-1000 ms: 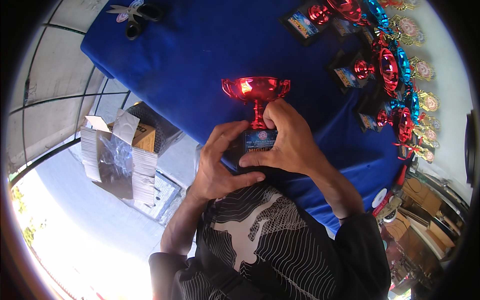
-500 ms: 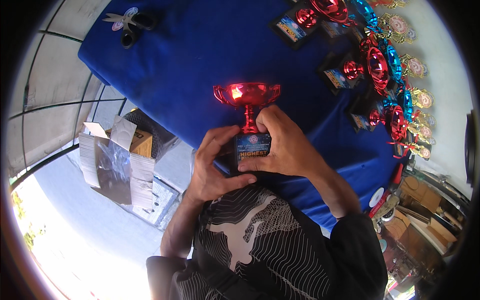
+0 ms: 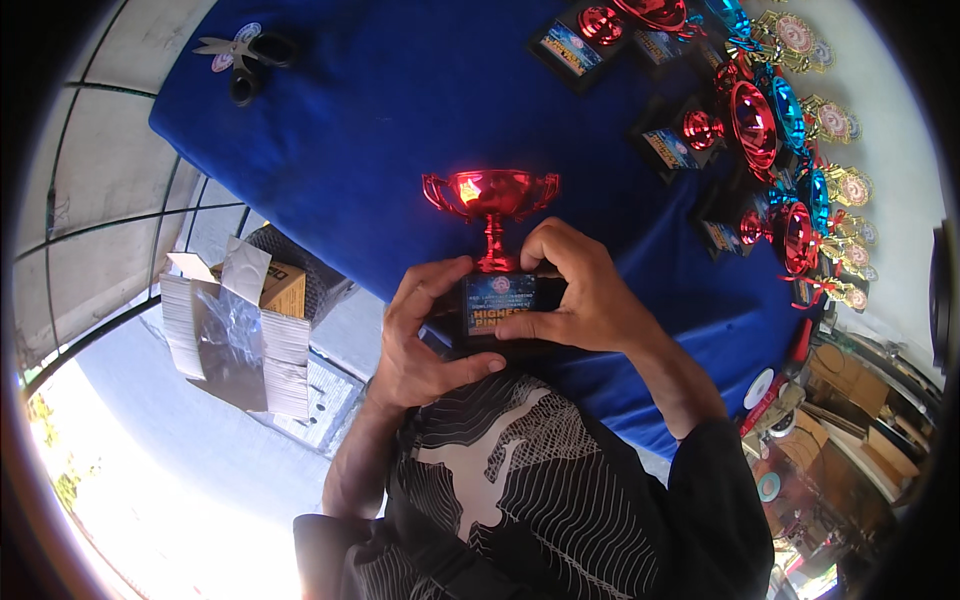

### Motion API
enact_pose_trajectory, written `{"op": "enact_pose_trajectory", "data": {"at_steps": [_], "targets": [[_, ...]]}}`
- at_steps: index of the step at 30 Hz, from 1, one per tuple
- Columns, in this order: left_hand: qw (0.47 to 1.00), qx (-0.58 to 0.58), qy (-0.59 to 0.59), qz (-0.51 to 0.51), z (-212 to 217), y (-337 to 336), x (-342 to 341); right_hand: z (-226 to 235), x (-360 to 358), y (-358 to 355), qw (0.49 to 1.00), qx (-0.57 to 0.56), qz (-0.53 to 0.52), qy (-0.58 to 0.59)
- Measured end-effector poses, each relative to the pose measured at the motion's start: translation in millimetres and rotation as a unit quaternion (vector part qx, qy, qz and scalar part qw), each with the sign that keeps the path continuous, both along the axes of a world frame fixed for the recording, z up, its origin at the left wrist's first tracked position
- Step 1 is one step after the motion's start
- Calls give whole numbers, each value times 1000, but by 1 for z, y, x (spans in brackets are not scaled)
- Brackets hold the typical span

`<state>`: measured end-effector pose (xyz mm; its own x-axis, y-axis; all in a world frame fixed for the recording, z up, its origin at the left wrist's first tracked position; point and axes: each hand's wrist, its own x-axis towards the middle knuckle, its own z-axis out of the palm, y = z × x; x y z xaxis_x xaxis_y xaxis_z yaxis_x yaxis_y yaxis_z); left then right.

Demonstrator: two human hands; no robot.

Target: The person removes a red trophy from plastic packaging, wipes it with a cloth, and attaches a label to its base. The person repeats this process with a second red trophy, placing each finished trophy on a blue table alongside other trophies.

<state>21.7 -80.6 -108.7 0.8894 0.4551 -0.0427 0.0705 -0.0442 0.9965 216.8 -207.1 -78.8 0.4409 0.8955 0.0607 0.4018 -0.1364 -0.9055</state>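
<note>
Right hand (image 3: 590, 300) wraps the black base of a shiny red plastic cup trophy (image 3: 492, 215), thumb pressing its printed label flat, probably; left hand (image 3: 425, 335) clamps the other side; trophy upright above blue-clothed table (image 3: 380, 130)'s near edge, steadied by both grips.

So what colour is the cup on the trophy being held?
Shiny metallic red trophy cup, seen best in the head view.

A trophy seller's work stall, open to daylight: a table draped in blue cloth (image 3: 380, 130) carries rows of red and blue cup trophies (image 3: 770, 150) and gold medals (image 3: 850, 190) along its far edge, scissors (image 3: 245, 60) at one corner, opened cardboard boxes (image 3: 240, 320) on the tiled floor (image 3: 90, 170) beside it.
</note>
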Motion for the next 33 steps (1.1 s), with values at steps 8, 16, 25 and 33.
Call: {"op": "enact_pose_trajectory", "data": {"at_steps": [8,16,25,33], "targets": [[999,-34,-12,-2,-1,-1,1,-4,16,-5,991,-112,48,54],[999,-38,-11,1,0,-2,1,-9,6,-13,982,10,-8,191],[998,-59,-2,-14,3,-1,1,-27,-5,-27,971,21,-26,237],[995,55,-41,-67,8,-4,2,-2,-24,-36,987,-96,-24,128]]}}
